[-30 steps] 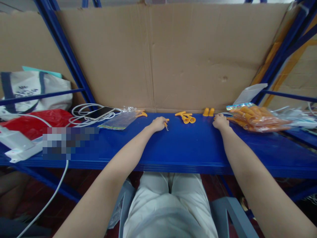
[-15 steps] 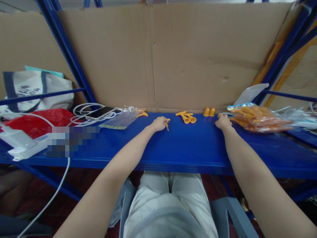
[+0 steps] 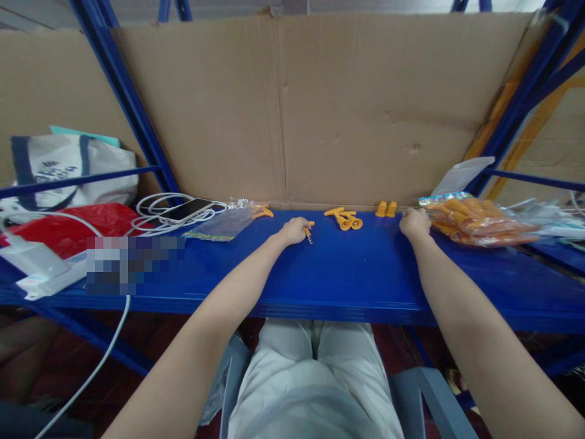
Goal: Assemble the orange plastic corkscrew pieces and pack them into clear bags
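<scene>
My left hand [image 3: 295, 230] is closed round the orange handle of a corkscrew [image 3: 309, 235], its metal spiral pointing down above the blue shelf. To its right lie two orange corkscrews [image 3: 346, 219] with T-shaped handles and bell-shaped bodies, side by side. Two small orange caps [image 3: 386, 209] stand upright further right. My right hand [image 3: 415, 224] has curled fingers at the left edge of a clear bag of orange parts [image 3: 461, 218]. What those fingers hold, if anything, is hidden.
Left of my left hand are a clear bag [image 3: 222, 224] with orange handles [image 3: 262, 212] at its mouth, a phone [image 3: 186, 210] on coiled white cable, a red bag [image 3: 86, 225] and a power strip [image 3: 50, 277]. Cardboard [image 3: 356, 110] walls the back of the blue shelf [image 3: 338, 274].
My right hand has shifted very slightly right, towards the bag of orange parts. The left hand stays in place with the corkscrew. The camera view has tilted a little.
</scene>
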Demonstrator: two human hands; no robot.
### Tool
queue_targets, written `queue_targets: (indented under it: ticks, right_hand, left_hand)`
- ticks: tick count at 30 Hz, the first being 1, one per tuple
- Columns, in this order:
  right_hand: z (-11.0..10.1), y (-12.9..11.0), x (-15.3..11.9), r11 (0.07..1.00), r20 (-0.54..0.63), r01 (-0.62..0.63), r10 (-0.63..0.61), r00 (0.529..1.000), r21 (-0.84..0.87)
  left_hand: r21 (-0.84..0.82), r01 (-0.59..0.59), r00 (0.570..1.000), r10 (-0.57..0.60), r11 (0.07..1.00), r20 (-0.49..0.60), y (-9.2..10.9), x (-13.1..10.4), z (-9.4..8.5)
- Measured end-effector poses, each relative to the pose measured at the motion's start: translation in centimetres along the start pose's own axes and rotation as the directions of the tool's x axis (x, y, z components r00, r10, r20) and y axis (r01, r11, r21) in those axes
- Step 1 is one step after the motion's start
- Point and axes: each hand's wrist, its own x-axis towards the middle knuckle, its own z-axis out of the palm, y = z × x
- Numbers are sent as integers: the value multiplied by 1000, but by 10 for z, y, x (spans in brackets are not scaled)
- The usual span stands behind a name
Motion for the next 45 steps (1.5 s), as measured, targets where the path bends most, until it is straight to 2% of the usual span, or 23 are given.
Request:
queue_targets:
  ticks: [5,10,13,18,21,25,29,33,37,42,43,45]
  right_hand:
    - [-5,-11,0,996,-1,79,-79,997,32]
    - [-4,-13,2,994,72,56,-63,995,92]
    - [-5,-12,1,992,118,40,-54,992,118]
    - [-11,-10,-3,999,229,-31,27,973,13]
    - [-15,-11,-5,998,249,-53,58,967,-26]
    - [-15,-14,-5,998,263,-36,46,964,-44]
    - [-11,-17,-2,997,227,71,-66,972,-15]
    - [-6,-20,1,972,61,216,-222,973,96]
    - [-2,-32,-1,887,11,410,-422,907,213]
    - [3,-53,-12,699,54,637,-686,726,323]
    - [4,-56,-14,669,47,664,-715,697,335]
    - [5,-61,-18,636,29,691,-742,669,343]
  left_hand:
    - [36,13,1000,-13,999,19,3,-1,-1]
    - [107,59,996,-65,993,54,11,-6,-8]
    - [164,123,987,-138,979,82,16,-11,-14]
    - [261,192,971,-221,946,86,23,-17,-21]
    - [288,200,969,-232,937,80,28,-18,-26]
    - [265,201,959,-244,943,141,32,-19,-33]
    - [224,219,955,-256,950,151,34,-20,-36]
    - [173,227,962,-248,959,111,36,-22,-35]
    - [128,221,971,-230,967,60,38,-21,-31]
    - [99,204,978,-207,974,22,38,-20,-29]
    - [96,199,979,-202,975,21,38,-20,-29]
    - [94,192,981,-195,977,19,38,-21,-30]
